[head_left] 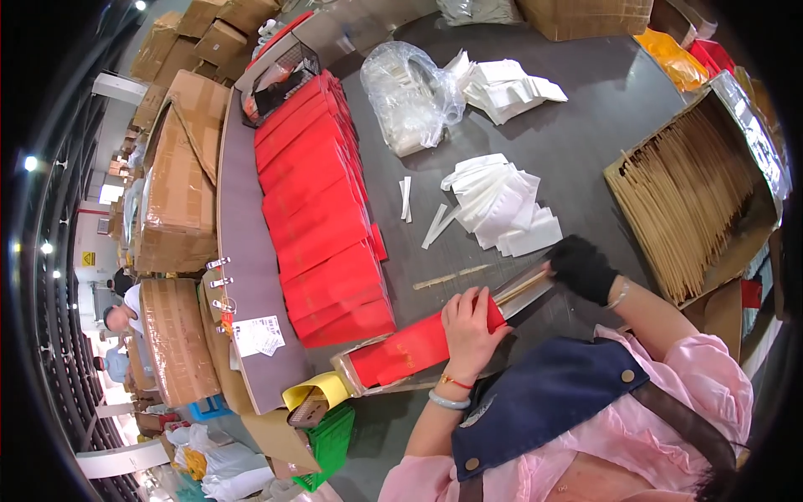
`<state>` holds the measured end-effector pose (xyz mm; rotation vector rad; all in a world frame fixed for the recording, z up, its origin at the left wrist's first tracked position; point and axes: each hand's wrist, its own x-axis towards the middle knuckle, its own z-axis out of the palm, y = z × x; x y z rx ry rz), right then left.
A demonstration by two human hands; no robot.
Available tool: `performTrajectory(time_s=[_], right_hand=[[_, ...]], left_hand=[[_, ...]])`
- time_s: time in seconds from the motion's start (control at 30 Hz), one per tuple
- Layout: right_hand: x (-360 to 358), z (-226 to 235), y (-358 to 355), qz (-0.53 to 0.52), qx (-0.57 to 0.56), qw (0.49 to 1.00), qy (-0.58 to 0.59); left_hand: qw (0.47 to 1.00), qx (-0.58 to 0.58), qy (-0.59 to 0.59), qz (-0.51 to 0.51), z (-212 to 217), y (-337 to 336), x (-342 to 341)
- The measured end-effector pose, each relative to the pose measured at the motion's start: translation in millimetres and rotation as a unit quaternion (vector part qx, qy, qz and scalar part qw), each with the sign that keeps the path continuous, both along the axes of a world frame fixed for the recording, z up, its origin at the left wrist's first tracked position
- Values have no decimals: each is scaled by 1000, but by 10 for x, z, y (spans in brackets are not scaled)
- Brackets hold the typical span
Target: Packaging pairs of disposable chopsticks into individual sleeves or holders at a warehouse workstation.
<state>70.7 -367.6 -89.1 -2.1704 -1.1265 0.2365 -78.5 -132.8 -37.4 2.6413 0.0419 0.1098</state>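
A long red packet [401, 351] lies slantwise near the table's front edge. My bare left hand [470, 328] presses over its right part, fingers bent around it. Thin tan sticks [520, 289] poke out of the packet's right end, with clear plastic film [535, 303] beside them. My right hand [581, 269], in a black glove with bare fingertips, pinches the far end of these sticks; whether it also grips the film, I cannot tell. Just beyond the packet, a loose tan strip [452, 277] rests on the table.
Overlapping red packets [322, 217] run along the left side. White paper slips [502, 201] lie fanned mid-table, with more white slips [510, 88] and a clear plastic bag [410, 96] behind. At right, a box [736, 243] holds many thin sticks [682, 197]. A green basket [330, 443] stands lower left.
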Motion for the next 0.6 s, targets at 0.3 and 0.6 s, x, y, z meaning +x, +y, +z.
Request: performTrajectory(time_s=[0.3, 0.6], right_hand=[[-366, 511, 611, -9, 43, 996, 78], [-82, 795, -4, -155, -47, 986, -29]], left_hand=[[997, 26, 18, -64, 61, 66, 157], [992, 92, -39, -75, 830, 1146, 504]])
